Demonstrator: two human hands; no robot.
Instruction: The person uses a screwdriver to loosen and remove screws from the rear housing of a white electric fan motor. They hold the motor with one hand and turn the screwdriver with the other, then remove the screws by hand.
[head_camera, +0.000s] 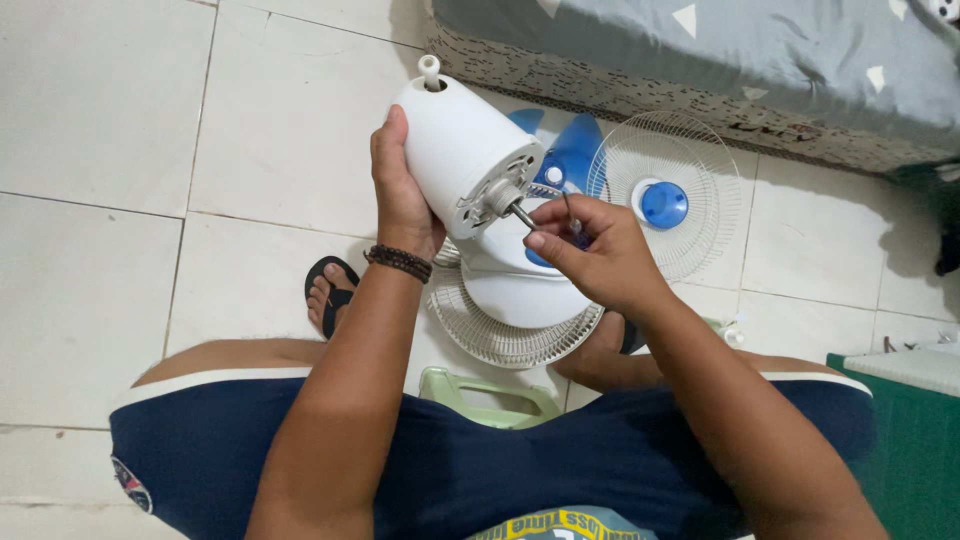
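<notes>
**Two hands at the motor shaft of a dismantled fan**

Seen from above, a seated person's dark blue shorts (330, 460) fill the bottom of the view, with both forearms reaching forward over the knees. Part of a pale green plastic stool (480, 395) shows between the legs. The left foot wears a black sandal (330, 290) on the pale tiled floor (100, 150).

The left hand (400, 195), with a dark beaded bracelet (398, 262) on its wrist, is wrapped around the side of a white fan motor housing (455, 140), holding it tilted with its front face turned toward the person. The right hand (590, 250) has its fingers drawn close together, pinching at the metal shaft (522, 213) that sticks out of the housing's face; whatever small thing lies between the fingertips cannot be made out.

Under the hands, a white wire grille (500, 335) lies on the floor. Farther off lie a blue fan blade (572, 150) and a second white grille with a round blue centre cap (663, 204). Beyond them runs the edge of a mattress under a grey sheet (720, 50). A green box (910, 450) stands at the right edge.
</notes>
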